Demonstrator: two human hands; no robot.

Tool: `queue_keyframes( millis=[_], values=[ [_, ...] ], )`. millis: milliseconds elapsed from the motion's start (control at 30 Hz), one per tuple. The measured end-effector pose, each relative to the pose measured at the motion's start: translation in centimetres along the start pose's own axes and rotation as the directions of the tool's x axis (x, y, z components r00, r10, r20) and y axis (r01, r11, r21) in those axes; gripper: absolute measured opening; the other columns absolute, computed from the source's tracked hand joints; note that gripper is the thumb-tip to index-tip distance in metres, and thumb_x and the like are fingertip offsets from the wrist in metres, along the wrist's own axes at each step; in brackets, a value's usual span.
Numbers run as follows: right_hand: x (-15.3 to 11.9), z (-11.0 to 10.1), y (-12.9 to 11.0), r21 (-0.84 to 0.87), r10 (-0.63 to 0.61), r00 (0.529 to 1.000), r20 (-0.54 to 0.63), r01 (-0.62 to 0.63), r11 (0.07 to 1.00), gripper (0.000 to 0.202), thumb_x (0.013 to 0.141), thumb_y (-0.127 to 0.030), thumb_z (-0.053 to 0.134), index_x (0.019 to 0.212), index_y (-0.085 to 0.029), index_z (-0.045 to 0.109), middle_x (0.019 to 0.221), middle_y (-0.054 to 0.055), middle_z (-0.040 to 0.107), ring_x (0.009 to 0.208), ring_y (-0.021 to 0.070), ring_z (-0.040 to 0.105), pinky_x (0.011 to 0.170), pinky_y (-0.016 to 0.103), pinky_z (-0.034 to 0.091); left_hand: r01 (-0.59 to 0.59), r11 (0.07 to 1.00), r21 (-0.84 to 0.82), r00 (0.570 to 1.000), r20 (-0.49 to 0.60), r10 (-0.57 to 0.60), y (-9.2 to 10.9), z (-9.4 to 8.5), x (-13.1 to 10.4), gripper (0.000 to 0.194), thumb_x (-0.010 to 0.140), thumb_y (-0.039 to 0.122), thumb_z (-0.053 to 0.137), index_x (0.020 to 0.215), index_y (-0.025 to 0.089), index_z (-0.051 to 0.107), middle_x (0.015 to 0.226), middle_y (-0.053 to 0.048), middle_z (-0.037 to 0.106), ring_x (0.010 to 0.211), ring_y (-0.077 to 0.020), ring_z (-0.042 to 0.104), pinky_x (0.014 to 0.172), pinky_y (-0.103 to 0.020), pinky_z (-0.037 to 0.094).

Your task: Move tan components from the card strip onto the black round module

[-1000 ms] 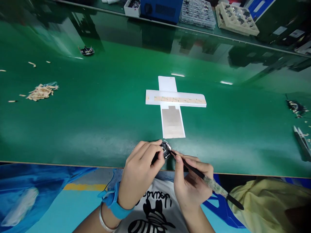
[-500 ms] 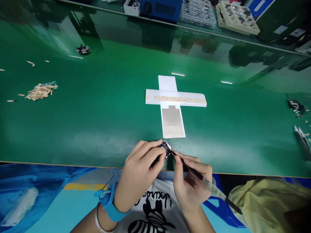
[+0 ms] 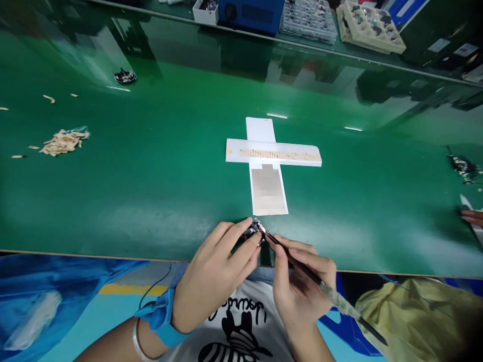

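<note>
Near the front edge of the green table, my left hand (image 3: 221, 266) grips a small round black part (image 3: 254, 230) between its fingers. My right hand (image 3: 304, 281) holds a dark slim tool (image 3: 309, 274) like a pen, its grip wrapped in worn tape. The tool's tip meets the right side of the part; the exact contact is too small to make out. Just beyond the hands lies a white card with a grey panel (image 3: 268, 191), crossed by a white strip (image 3: 294, 155) bearing rows of small tan pieces.
At the left are a pile of tan slips (image 3: 62, 142) and a dark round part (image 3: 125, 76). Dark bits (image 3: 464, 167) lie far right, above another person's fingers (image 3: 473, 217) on tweezers. Trays (image 3: 307, 22) and a blue box (image 3: 251, 15) stand on the back shelf.
My left hand has turned, its forearm lower and further left, and its fingers have shifted on the part. My right hand has moved slightly right. Another person's fingers have appeared at the tweezers.
</note>
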State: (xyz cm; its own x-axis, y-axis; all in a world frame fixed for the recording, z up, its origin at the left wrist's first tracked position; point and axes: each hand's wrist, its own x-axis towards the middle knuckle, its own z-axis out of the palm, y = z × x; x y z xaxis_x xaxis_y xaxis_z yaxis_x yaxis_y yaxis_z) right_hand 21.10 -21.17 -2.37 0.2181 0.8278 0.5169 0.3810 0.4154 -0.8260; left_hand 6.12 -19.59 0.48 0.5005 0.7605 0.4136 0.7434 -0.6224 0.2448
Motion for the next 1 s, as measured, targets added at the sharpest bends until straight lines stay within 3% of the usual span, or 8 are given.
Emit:
queue_keyframes(
  millis=[533, 767, 1000],
  values=[
    [-0.04, 0.7, -0.14, -0.051, 0.001, 0.999, -0.037, -0.002, 0.999, 0.031, 0.078, 0.003, 0.067, 0.099, -0.019, 0.06, 0.099, 0.005, 0.073, 0.089, 0.0196, 0.075, 0.077, 0.036, 0.066, 0.07, 0.996, -0.058, 0.997, -0.009, -0.071, -0.29, 0.61, -0.49, 0.019, 0.091, 0.011, 0.057, 0.108, 0.01, 0.067, 0.11, -0.015, 0.07, 0.102, -0.0267, 0.066, 0.081, -0.041, 0.06],
    [-0.06, 0.96, 0.1, 0.007, -0.028, 0.996, -0.089, 0.029, 1.0, 0.041, 0.076, 0.011, 0.062, 0.103, -0.019, 0.056, 0.093, 0.002, 0.067, 0.089, 0.0181, 0.074, 0.068, 0.031, 0.068, 0.092, 0.993, -0.069, 0.994, -0.053, -0.096, -0.17, 0.96, -0.66, 0.027, 0.09, 0.011, 0.06, 0.117, 0.011, 0.065, 0.115, -0.014, 0.07, 0.097, -0.0262, 0.067, 0.08, -0.042, 0.06],
    [0.48, 0.41, -0.2, 0.05, 0.028, 0.998, -0.061, -0.025, 0.998, 0.038, 0.079, 0.008, 0.06, 0.104, -0.021, 0.054, 0.094, 0.003, 0.065, 0.092, 0.0189, 0.072, 0.068, 0.033, 0.069, 0.116, 0.992, -0.043, 0.993, 0.001, -0.116, -0.19, 0.86, -0.49, 0.03, 0.091, 0.014, 0.058, 0.12, 0.012, 0.064, 0.111, -0.013, 0.067, 0.096, -0.0251, 0.061, 0.082, -0.041, 0.059]
  ],
)
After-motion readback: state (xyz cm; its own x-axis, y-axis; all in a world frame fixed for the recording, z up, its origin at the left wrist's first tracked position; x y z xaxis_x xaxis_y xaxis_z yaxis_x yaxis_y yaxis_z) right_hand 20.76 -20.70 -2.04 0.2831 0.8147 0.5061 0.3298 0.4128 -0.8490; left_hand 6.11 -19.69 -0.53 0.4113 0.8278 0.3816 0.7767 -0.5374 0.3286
